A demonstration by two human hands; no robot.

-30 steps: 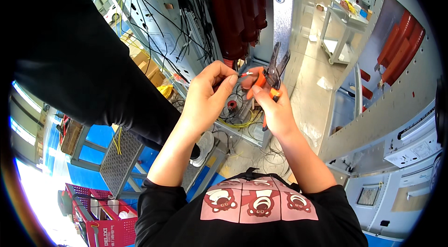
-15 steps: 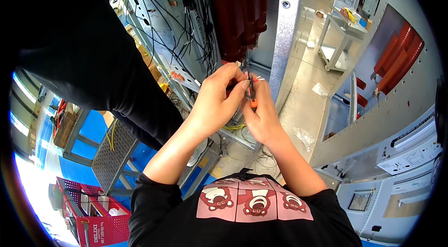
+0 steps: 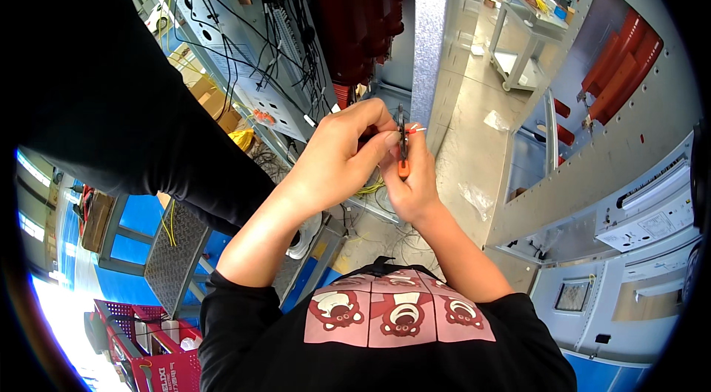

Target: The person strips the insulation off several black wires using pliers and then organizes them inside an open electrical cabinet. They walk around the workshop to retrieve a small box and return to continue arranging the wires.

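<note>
Pliers point(image 3: 404, 168) in right hand point(image 3: 413, 191), crate point(image 3: 181, 371) (white items point(image 3: 190, 344) inside)

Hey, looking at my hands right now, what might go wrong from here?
Your left hand has its fingertips right beside the orange-handled tool in your right hand, so a slip might nip a finger.

The red and white wire tip poking out beyond the tool is small and might get bent or nicked.

Another person's leg is close on your left, so a bump could jolt your grip.
</note>
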